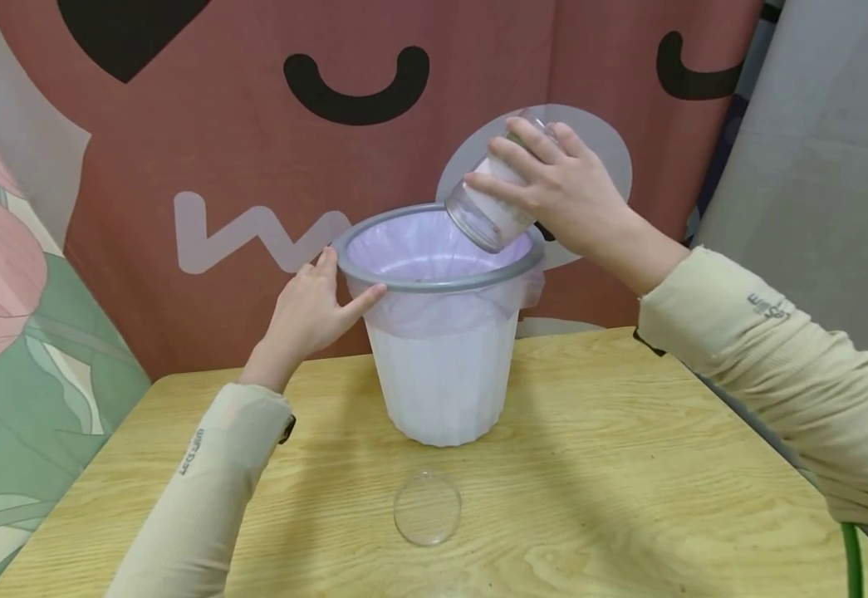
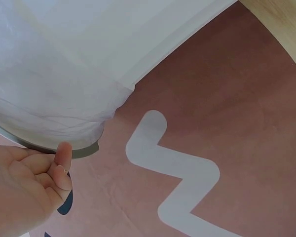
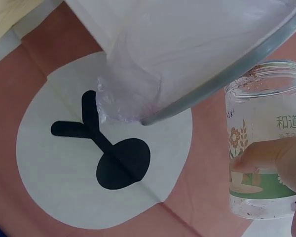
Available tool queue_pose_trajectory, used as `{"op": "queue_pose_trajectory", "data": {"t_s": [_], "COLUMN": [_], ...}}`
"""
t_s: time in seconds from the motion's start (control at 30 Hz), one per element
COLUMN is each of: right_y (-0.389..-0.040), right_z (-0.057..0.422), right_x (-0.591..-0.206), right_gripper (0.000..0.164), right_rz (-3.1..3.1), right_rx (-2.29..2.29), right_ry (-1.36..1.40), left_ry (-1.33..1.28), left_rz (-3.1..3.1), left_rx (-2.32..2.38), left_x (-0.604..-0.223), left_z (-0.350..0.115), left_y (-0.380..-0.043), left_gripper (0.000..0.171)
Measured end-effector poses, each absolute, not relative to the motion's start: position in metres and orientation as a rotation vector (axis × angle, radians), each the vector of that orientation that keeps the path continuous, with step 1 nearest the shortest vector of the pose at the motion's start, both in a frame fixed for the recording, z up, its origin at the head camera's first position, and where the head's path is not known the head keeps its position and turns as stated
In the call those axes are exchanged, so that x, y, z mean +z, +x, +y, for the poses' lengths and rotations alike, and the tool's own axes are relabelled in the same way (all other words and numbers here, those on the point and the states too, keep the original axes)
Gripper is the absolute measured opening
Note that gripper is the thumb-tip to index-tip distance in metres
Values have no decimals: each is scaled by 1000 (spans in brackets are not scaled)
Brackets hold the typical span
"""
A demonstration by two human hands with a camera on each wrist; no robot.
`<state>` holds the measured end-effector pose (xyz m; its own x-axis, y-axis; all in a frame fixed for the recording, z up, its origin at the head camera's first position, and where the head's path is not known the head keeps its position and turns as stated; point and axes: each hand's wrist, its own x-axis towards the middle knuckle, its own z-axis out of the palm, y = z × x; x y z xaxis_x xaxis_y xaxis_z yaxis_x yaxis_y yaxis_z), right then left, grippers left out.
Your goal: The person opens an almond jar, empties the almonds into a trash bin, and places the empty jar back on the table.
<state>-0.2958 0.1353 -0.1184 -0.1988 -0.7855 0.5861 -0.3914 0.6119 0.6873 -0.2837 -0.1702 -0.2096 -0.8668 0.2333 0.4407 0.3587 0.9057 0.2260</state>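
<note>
My right hand (image 1: 576,187) grips a clear jar (image 1: 489,203) tilted mouth-down over the right side of a white trash can (image 1: 441,382). In the right wrist view the jar's open threaded mouth faces the can's rim, and a printed label (image 3: 254,131) with a green band wraps its side. Small reddish bits cling inside the glassy wall. My left hand (image 1: 310,307) holds the can's grey rim (image 1: 434,285) at its left, thumb along the front and fingers bent at the edge. A thin pale-purple liner bag (image 1: 441,311) is folded over the rim.
A clear round disc (image 1: 428,508), like a lid, lies on the wooden table (image 1: 613,465) in front of the can. Close behind hangs a reddish curtain (image 1: 254,158) with a cartoon face. A grey curtain (image 1: 830,166) hangs at the right.
</note>
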Motion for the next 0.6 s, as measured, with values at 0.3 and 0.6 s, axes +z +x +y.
{"op": "queue_pose_trajectory", "data": {"t_s": [0.3, 0.6], "right_y": [-290, -283], "right_z": [146, 157], "right_x": [-115, -122], "right_gripper": [65, 84], "right_rz": [-1860, -1990], "right_rx": [-285, -141], "right_ry": [851, 747], "left_ry": [-439, -431], "left_rz": [-2654, -2647], "left_rx": [-430, -434], "left_x": [-210, -210], "left_z": [-169, -169], "left_y": [-282, -283], "left_gripper": [102, 102]}}
